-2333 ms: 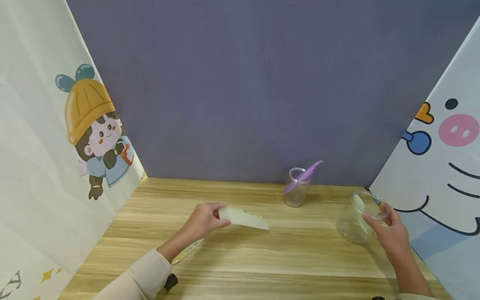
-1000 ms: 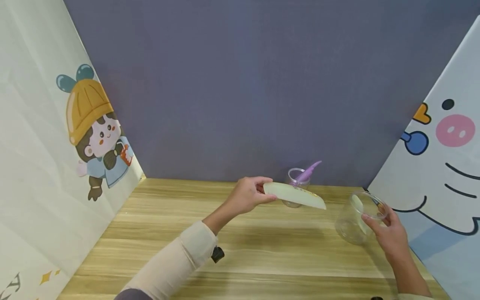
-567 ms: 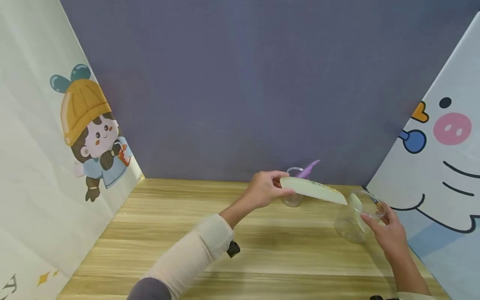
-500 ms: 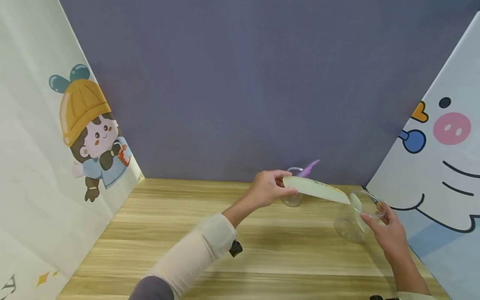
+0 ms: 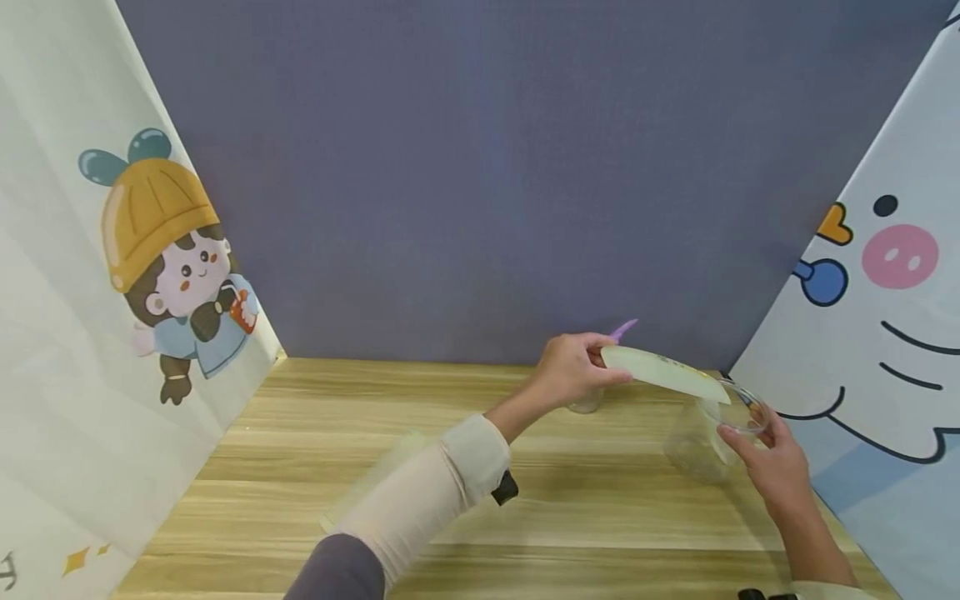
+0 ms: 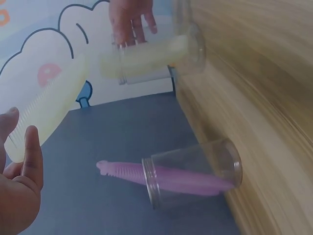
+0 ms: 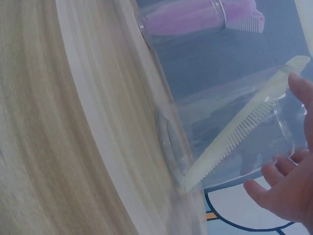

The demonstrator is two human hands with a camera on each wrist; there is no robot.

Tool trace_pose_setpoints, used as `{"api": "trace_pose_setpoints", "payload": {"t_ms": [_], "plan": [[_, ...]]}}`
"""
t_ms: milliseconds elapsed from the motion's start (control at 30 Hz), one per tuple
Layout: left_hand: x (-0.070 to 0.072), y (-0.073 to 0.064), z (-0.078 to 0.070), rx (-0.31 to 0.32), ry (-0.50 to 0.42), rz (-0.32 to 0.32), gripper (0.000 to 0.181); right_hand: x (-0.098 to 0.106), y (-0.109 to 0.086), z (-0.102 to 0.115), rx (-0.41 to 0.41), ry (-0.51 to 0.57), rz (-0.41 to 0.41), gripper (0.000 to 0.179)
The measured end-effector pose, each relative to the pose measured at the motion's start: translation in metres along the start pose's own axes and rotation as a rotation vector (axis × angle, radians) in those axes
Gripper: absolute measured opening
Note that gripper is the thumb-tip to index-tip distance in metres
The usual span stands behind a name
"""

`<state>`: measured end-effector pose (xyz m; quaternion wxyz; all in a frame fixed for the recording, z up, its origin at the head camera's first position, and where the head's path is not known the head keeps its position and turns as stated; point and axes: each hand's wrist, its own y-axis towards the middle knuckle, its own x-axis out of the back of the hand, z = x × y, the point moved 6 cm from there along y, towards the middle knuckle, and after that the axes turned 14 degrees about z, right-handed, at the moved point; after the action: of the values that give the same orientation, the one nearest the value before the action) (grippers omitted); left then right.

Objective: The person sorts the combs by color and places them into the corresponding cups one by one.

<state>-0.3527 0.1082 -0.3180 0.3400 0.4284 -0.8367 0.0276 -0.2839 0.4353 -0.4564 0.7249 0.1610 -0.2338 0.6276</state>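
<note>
My left hand (image 5: 573,371) pinches one end of a pale yellow-green comb (image 5: 663,373), held in the air. Its far end is at the rim of a clear plastic jar (image 5: 693,458), though I cannot tell whether it has passed inside. The jar stands on the table with my right hand (image 5: 776,462) gripping it near the rim. Leaning inside this jar is another pale comb (image 7: 230,137), teeth visible in the right wrist view. Behind my left hand, a smaller clear jar (image 6: 195,156) contains a purple comb (image 6: 166,178) that sticks out of its mouth.
A further pale flat piece (image 5: 375,479), probably a comb, lies on the wooden table (image 5: 262,467), partly hidden by my left sleeve (image 5: 427,508). A dark blue-grey panel (image 5: 465,183) rises at the back, and printed white panels (image 5: 892,350) stand at the sides.
My left hand has carried the comb from the table's middle rightward and further back, bringing its tip to the jar's rim. My right hand and the jar have stayed nearly still.
</note>
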Motion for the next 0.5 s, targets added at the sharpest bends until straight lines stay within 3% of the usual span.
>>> {"api": "trace_pose_setpoints", "payload": {"t_ms": [267,500], "plan": [[-0.011,0.021,0.005,0.053,0.045,0.007,0.054,0.0,0.013,-0.004,0.028,-0.01,0.007,0.093],[-0.018,0.037,0.007,0.031,0.055,-0.005,0.053,0.002,0.023,-0.004,0.037,-0.008,0.024,0.094]]}}
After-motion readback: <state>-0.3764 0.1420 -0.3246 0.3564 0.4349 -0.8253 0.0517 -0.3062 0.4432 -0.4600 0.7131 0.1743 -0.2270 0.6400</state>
